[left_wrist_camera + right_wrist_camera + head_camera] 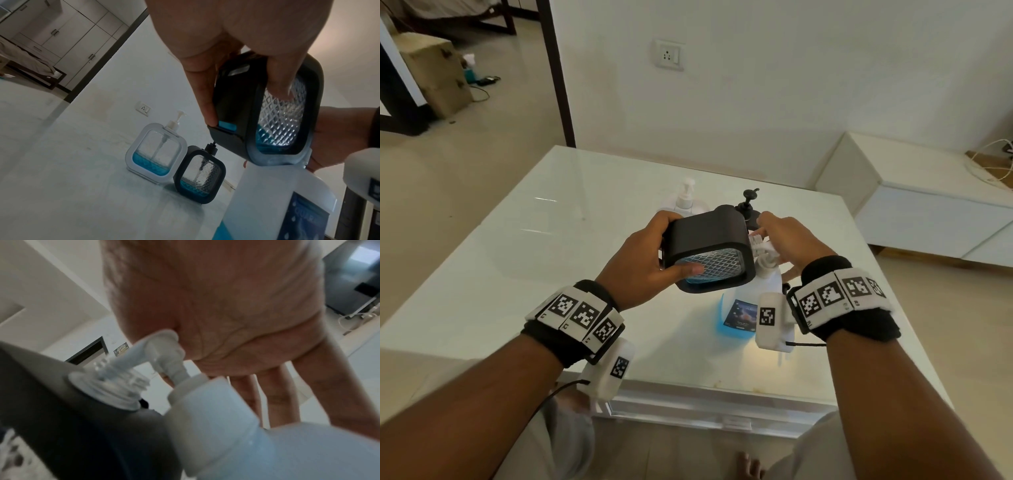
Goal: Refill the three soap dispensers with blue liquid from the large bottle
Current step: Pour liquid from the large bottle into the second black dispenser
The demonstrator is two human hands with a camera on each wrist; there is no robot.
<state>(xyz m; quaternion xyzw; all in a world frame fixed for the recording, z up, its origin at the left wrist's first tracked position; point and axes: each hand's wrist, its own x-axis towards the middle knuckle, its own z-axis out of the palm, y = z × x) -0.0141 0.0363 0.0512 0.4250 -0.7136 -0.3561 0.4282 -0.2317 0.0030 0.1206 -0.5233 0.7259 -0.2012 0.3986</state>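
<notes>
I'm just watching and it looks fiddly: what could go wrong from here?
1. The left hand holds the black dispenser tilted, its open neck at the big bottle's pump spout. If the spout slips off, soap may land on the table.
2. The right hand pressing the pump could tip the bottle.
</notes>
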